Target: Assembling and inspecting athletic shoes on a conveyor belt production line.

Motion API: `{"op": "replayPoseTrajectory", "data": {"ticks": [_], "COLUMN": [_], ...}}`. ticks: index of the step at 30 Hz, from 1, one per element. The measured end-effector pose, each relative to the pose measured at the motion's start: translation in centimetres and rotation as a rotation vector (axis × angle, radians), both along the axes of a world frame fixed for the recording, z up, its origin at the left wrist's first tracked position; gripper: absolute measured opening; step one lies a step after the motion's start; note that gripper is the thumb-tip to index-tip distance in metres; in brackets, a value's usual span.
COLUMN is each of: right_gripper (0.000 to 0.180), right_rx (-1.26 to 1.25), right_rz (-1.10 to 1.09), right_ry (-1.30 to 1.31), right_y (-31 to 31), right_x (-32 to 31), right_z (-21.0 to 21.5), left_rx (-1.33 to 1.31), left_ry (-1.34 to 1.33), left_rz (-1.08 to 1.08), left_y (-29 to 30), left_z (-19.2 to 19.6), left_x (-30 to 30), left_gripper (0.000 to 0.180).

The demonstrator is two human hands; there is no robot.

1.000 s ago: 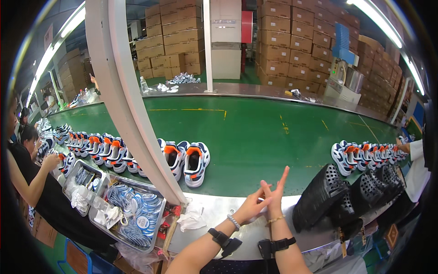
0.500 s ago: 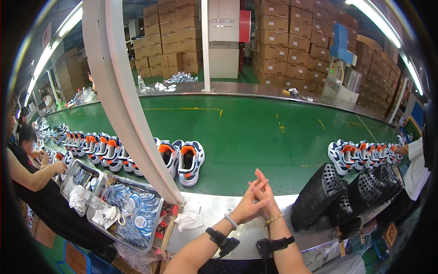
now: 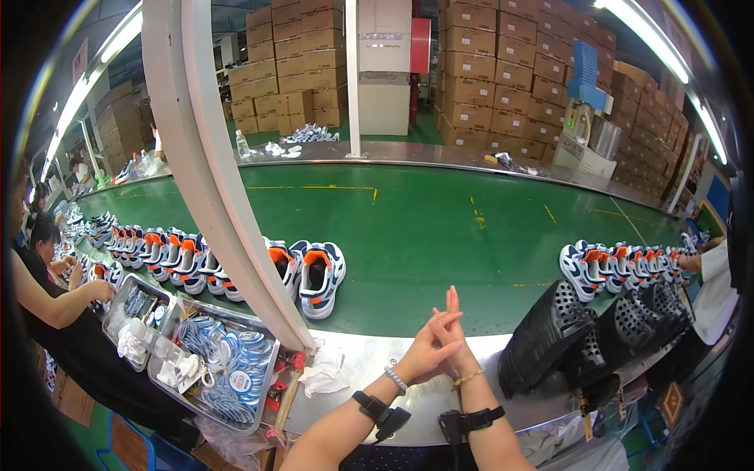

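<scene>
My left hand (image 3: 425, 352), with a grey beaded bracelet at its wrist, is closed around the fingers of my right hand (image 3: 459, 355). On the right hand some fingers stretch upward, and part of it is hidden behind the left. No object shows between the two hands. They are joined above the steel edge (image 3: 369, 392) of the green conveyor belt (image 3: 408, 235). Ahead and to the left, the nearest shoe (image 3: 320, 281), white and navy with an orange lining, stands upright on the belt. Beside my left forearm lies a crumpled white tissue (image 3: 323, 374).
A white post (image 3: 228, 180) rises at left. Near it, a metal tray (image 3: 263, 377) holds blue-white lace bundles. Black perforated shoe-shaped pieces (image 3: 546, 337) stand right of my hands. More shoes (image 3: 616, 263) line the belt at right. Co-workers' arms (image 3: 59, 302) reach in at both sides.
The shoes on the belt have shifted slightly to the left. My hands stay joined, and the right fingers now point more straight up.
</scene>
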State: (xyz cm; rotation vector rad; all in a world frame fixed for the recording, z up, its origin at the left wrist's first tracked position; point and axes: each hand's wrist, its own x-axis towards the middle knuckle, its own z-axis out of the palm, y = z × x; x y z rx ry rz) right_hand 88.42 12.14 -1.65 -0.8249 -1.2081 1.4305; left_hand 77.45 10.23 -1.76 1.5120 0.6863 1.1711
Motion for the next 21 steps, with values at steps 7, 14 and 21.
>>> {"op": "replayPoseTrajectory", "data": {"ticks": [7, 14, 21], "right_gripper": [0.095, 0.087, 0.073], "right_rx": [-0.028, 0.005, 0.009], "right_rz": [-0.053, 0.017, 0.071], "right_ry": [0.002, -0.036, -0.050], "right_y": [-0.4, 0.4, 0.1], "right_x": [-0.1, 0.5, 0.2], "right_z": [-0.1, -0.7, -0.2], "left_rx": [-0.044, -0.115, -0.063], "left_ry": [-0.056, -0.101, -0.085], "left_rz": [-0.032, -0.058, -0.061], "left_y": [-0.2, -0.4, 0.0], "left_z": [-0.1, 0.3, -0.3], "left_x": [0.3, 0.0, 0.0], "left_gripper": [0.060, 0.064, 0.076]}}
